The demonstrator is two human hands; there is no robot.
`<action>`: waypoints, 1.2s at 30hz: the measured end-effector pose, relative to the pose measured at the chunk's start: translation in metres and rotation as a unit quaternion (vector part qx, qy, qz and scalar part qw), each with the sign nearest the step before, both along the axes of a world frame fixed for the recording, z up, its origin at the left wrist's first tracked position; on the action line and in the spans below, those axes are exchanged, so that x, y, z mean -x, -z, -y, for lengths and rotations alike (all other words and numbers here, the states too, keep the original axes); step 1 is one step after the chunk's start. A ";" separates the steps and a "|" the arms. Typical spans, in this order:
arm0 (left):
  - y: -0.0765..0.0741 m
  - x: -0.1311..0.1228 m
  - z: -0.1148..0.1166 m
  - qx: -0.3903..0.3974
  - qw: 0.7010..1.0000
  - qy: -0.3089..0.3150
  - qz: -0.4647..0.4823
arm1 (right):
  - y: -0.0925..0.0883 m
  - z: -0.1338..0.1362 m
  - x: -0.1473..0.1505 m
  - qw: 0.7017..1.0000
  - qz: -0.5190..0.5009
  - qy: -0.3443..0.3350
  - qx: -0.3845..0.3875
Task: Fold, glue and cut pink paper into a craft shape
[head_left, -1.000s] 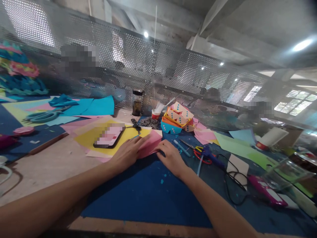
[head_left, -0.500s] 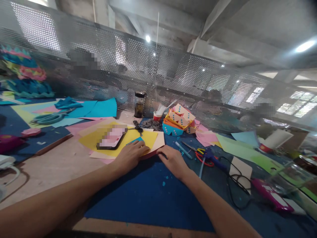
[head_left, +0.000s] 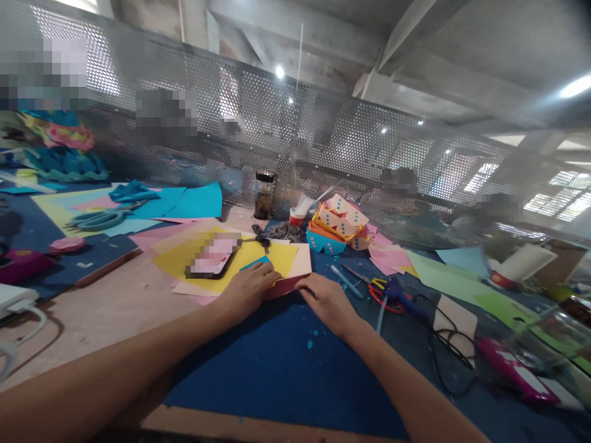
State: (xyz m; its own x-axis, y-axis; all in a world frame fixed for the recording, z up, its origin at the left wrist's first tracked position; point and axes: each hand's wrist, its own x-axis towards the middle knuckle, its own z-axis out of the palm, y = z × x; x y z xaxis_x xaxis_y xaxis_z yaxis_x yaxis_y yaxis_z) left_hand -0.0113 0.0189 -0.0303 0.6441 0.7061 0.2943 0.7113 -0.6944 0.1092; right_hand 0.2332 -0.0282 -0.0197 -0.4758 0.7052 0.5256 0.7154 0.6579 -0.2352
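Observation:
My left hand [head_left: 253, 284] lies at the near edge of a stack of coloured paper, its fingers closed and bent over a peach sheet of paper [head_left: 302, 259]. The thumb and fingers of my right hand [head_left: 330, 303] pinch the right corner of that sheet. Between the hands the sheet's near edge stands up as a shaded reddish strip. Just beyond my left fingers lies a small blue paper piece [head_left: 255, 263]. A phone [head_left: 215, 257] rests on the yellow paper [head_left: 173, 261], and keys [head_left: 261, 236] lie behind it.
Scissors with red handles [head_left: 385, 301], a blue glue gun [head_left: 404, 300] with a black cable and a pen [head_left: 346, 282] lie to the right. Folded paper pieces [head_left: 337, 224], a cup [head_left: 297, 216] and a jar [head_left: 264, 197] stand behind. Teal scissors [head_left: 99, 218] lie left.
The sheet's near edge is raised more between my hands, showing a taller reddish strip. Both hands stay at the edge. The whole view has shifted slightly. A person appears at the far left.

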 end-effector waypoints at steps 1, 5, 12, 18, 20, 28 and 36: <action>0.000 0.000 0.000 0.000 1.000 0.000 -0.001 | 0.000 0.000 0.000 1.000 0.001 0.000 0.000; -0.002 0.000 0.000 -0.002 1.000 -0.001 -0.004 | -0.002 0.002 0.001 1.000 0.004 -0.005 -0.003; -0.004 0.001 -0.002 -0.004 1.000 0.001 0.001 | -0.008 0.004 0.000 1.000 0.022 -0.017 -0.005; 0.000 0.003 -0.008 -0.013 1.000 0.000 0.003 | -0.019 0.015 -0.001 0.998 0.049 -0.034 0.003; 0.001 0.003 -0.010 -0.016 1.000 -0.003 0.001 | -0.023 0.020 -0.002 0.998 0.054 -0.036 0.004; 0.002 0.002 -0.014 -0.016 1.000 -0.010 0.005 | -0.029 0.051 -0.019 0.999 0.045 -0.019 0.004; 0.000 0.002 -0.010 -0.006 1.000 0.002 0.019 | -0.045 0.117 -0.043 0.999 0.016 0.030 -0.034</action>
State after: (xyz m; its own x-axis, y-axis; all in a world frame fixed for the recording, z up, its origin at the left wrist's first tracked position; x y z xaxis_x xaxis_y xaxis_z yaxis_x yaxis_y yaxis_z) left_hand -0.0128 0.0287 -0.0306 0.6355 0.6998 0.3262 0.7041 -0.6986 0.1273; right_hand 0.2766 -0.1448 0.0249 -0.4521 0.6961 0.5577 0.7601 0.6278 -0.1674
